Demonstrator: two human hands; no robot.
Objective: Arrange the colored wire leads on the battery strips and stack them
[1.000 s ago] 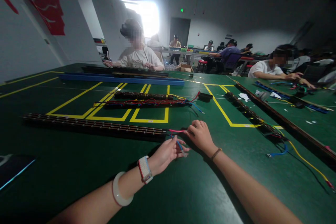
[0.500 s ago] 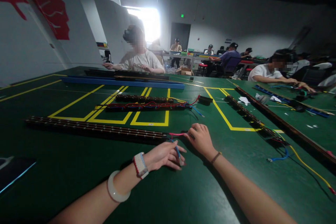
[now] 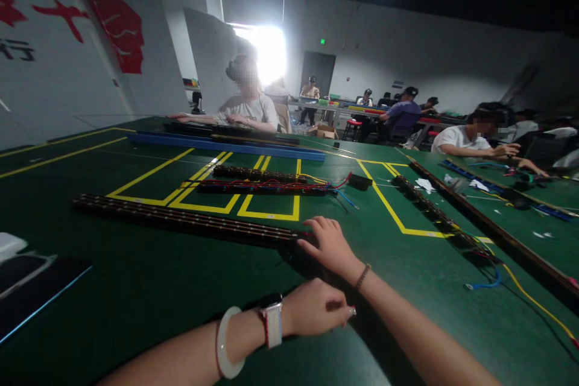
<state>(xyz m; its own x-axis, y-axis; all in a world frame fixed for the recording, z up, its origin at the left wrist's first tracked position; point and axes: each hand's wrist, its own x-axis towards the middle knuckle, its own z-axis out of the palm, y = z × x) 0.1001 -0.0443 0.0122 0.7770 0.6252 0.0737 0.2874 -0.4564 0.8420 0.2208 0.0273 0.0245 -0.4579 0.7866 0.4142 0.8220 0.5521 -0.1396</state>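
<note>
A long dark bar with several rows of bright metal spots [image 3: 190, 221] lies on the green table [image 3: 181, 313]. My right hand [image 3: 332, 252] is over the bar's right end, palm down, fingers spread, thumb apart from them. It covers most of the wires there; a bit of red shows under the fingers. Nearer to me, my left hand [image 3: 314, 307] is just above the table, fingers curled in and pressed together. Something small and shiny shows at its fingertips, a nail or a metal end, I cannot tell which.
Beyond lie a bundle with red and blue wires [image 3: 271, 187], a small black block [image 3: 360, 181] and a blue rail [image 3: 226, 146]. Wired strips [image 3: 429, 211] lie on the right, a dark flat device [image 3: 40, 289] on the left. Co-workers [image 3: 248, 105] sit across the table.
My left hand has moved right and toward me, its fingers going from spread beside the blue wire to curled. My right hand has let go of the red wire and spread over the bar's end.
</note>
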